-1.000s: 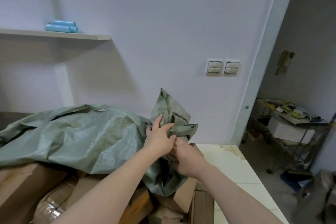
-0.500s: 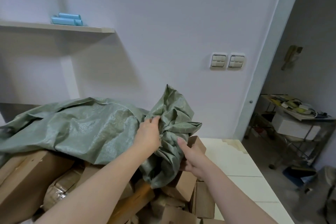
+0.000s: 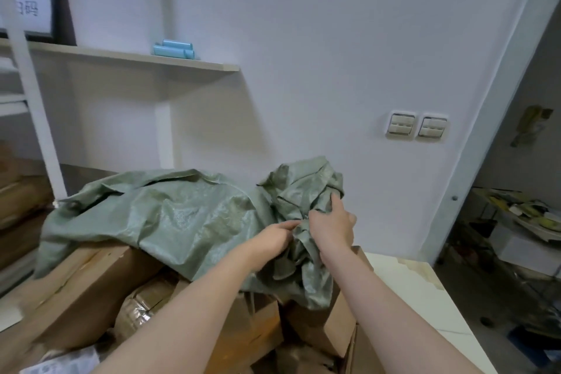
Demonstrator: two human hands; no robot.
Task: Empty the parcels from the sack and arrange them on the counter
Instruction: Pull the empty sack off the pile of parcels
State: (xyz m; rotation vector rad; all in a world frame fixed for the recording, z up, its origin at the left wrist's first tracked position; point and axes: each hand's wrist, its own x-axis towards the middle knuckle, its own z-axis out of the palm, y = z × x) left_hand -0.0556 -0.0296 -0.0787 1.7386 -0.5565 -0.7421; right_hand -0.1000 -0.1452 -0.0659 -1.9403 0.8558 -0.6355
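A large green woven sack (image 3: 170, 215) lies draped over a heap of brown cardboard parcels (image 3: 91, 288) on the counter. Its right end is bunched into a crumpled wad (image 3: 303, 185). My left hand (image 3: 273, 237) pinches the fabric at the base of that wad. My right hand (image 3: 332, 226) grips the wad from the right, fingers dug into the folds. More parcels (image 3: 331, 331) show under the sack's hanging edge, between my forearms. What is still inside the sack is hidden.
The white counter (image 3: 403, 285) runs to the right of the pile, ending at a doorway with a cluttered cart (image 3: 522, 222). A wall shelf (image 3: 127, 55) holds blue rolls (image 3: 174, 48). Two wall switches (image 3: 416, 126) sit above. White shelving (image 3: 27, 100) stands at left.
My right hand has moved up from below the wad and closed on it. My left hand has slid lower on the fabric. The view has swung left, showing more shelf.
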